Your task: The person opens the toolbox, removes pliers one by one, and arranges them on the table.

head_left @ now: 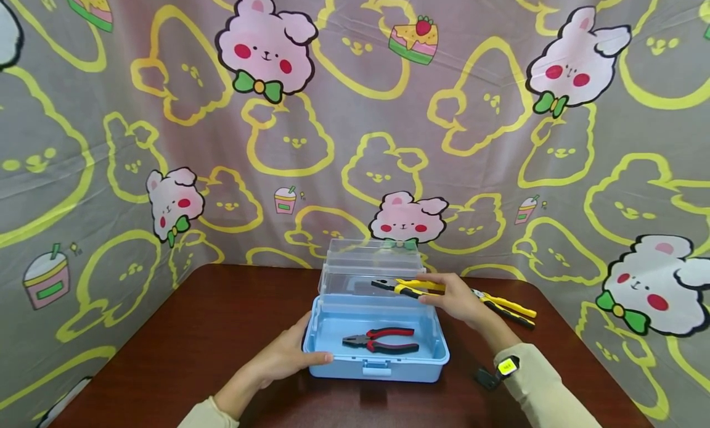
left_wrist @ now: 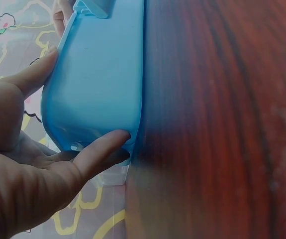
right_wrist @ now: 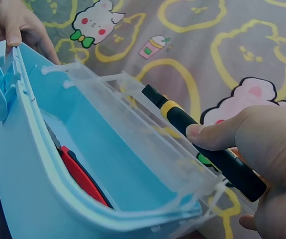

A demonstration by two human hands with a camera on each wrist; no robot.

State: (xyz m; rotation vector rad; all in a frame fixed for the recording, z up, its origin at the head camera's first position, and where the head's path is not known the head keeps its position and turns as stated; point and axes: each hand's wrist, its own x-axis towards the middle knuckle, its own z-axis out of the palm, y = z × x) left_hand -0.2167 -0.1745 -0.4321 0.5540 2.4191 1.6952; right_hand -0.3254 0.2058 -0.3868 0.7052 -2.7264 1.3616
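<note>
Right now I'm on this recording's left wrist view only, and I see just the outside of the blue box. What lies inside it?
Observer: Red-and-black pliers lie in the blue box.
Operator: What does the right grip hold?
Observer: The right grip holds yellow-and-black pliers.
Operator: Anything on the table right of the box?
Observer: Yes, another yellow-and-black-handled tool lies on the table there.

No text, brand or number can be clearly read; dark marks are shown on a small yellow screen (head_left: 507, 367) at the right sleeve (head_left: 546, 382), too tiny to be deciphered.
</note>
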